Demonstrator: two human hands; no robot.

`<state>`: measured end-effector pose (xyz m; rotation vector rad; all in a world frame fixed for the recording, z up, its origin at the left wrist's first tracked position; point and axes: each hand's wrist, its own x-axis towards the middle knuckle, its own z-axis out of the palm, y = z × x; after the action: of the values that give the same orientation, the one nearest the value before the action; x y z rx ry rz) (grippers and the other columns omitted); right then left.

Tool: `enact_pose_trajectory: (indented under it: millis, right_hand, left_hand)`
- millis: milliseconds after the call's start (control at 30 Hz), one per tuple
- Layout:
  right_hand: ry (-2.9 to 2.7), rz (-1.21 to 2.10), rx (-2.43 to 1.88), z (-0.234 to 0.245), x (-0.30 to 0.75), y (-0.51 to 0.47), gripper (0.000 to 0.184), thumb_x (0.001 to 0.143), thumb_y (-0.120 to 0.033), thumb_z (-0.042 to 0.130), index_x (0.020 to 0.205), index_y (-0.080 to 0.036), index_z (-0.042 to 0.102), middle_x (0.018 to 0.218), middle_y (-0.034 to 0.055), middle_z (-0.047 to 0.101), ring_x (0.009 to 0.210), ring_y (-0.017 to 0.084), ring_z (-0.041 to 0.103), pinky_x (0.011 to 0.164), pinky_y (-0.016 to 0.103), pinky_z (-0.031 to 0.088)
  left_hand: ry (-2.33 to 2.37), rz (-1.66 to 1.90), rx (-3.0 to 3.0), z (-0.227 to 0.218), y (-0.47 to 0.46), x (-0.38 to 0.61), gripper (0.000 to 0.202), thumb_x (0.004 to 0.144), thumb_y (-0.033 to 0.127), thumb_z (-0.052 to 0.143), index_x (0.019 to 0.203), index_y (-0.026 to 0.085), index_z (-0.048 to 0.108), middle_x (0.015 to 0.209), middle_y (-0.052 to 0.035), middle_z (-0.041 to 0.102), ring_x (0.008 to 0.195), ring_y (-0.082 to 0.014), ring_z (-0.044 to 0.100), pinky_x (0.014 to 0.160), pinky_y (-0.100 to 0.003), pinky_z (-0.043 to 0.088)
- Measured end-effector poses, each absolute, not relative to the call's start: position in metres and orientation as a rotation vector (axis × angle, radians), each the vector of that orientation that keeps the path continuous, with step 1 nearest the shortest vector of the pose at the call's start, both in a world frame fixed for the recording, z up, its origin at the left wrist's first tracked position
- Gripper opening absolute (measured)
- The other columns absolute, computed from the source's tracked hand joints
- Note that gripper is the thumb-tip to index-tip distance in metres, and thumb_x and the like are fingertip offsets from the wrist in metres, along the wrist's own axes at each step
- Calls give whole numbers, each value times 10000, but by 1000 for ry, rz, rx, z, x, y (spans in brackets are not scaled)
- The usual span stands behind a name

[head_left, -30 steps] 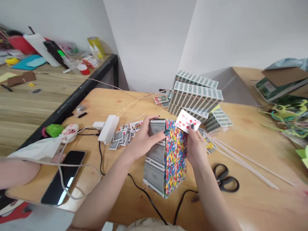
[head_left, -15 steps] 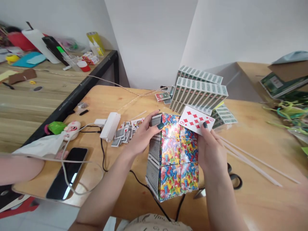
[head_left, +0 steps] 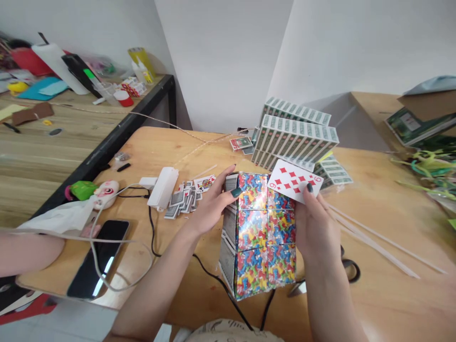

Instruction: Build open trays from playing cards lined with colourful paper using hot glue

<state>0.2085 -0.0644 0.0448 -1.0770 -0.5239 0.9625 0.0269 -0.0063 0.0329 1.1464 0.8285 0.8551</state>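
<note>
Turns the block [head_left: 265,235] since a second ago, bringing its colourful face broadly toward the camera, and shifts the diamonds card [head_left: 290,179] farther right with it. Grips the block's upper left edge with the left hand [head_left: 215,202], thumb across the colourful face, forearm slanting up from below. Pinches the card between thumb and fingers of the right hand [head_left: 317,221] at the block's upper right corner, face up, long axis sloping down rightward. Holds the block over the table [head_left: 377,308], long axis running away from the body, toward stacked boxes [head_left: 295,137] beyond it.
</note>
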Motion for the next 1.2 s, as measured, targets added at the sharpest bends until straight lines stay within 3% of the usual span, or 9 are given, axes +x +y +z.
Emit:
enact_pose_trajectory:
  millis: [267, 500, 633, 800, 900, 1067, 1200]
  right_hand:
    - [-502, 934, -961, 30, 198, -53, 234, 823, -347, 600, 1042, -285, 654, 1089, 7, 687, 1098, 174, 590, 960, 337, 451]
    - [-526, 1015, -880, 32, 213, -50, 235, 834, -368, 580, 1044, -286, 647, 1098, 42, 688, 985, 218, 655, 792, 384, 537]
    - [-575, 970, -877, 38, 214, -53, 218, 850, -353, 562, 1036, -285, 650, 1055, 37, 704, 963, 227, 667, 802, 413, 540]
    - [-619, 920, -841, 41, 203, -54, 150, 875, -306, 543, 893, -253, 682, 1014, 26, 718, 943, 189, 667, 897, 405, 514]
    - [-632, 924, -819, 40, 200, -56, 157, 885, -293, 536, 914, -251, 684, 995, 22, 723, 954, 173, 663, 935, 380, 499]
    - [-700, 938, -882, 39, 212, -65, 132, 862, -277, 582, 939, -243, 683, 1048, 12, 706, 943, 180, 667, 871, 375, 550]
    - [-884, 777, -1045, 50, 238, -68, 118, 814, -244, 649, 924, -244, 692, 924, -3, 722, 836, 166, 686, 739, 311, 594]
  left_hand:
    - [835, 897, 1199, 37, 2, 24, 801, 674, 352, 724, 1380, 252, 358, 1308, -73, 508, 1186, -290, 497, 982, -410, 417]
    - [649, 1041, 1318, 38, 2, 16, 906, 591, 344, 778, 1376, 261, 334, 1132, -69, 590, 1068, -279, 567, 894, -399, 468]
    - [573, 1034, 1430, 40, -1, 11, 877, 626, 388, 743, 1386, 254, 327, 1172, -85, 553, 1073, -276, 550, 896, -397, 463]
    - [749, 969, 1770, 46, -10, 9, 942, 631, 309, 751, 1420, 266, 239, 1305, -113, 426, 1169, -299, 464, 996, -461, 387]
    - [856, 1009, 1952, 46, -18, 10, 930, 634, 273, 738, 1415, 265, 234, 1336, -117, 383, 1196, -306, 422, 1035, -492, 333]
    - [842, 1067, 1978, 42, -27, 5, 889, 638, 234, 705, 1407, 244, 259, 1312, -117, 375, 1171, -300, 426, 1017, -478, 350]
    - [754, 1008, 2001, 43, -29, 2, 910, 629, 279, 737, 1405, 233, 262, 1343, -132, 360, 1198, -321, 419, 1046, -497, 314]
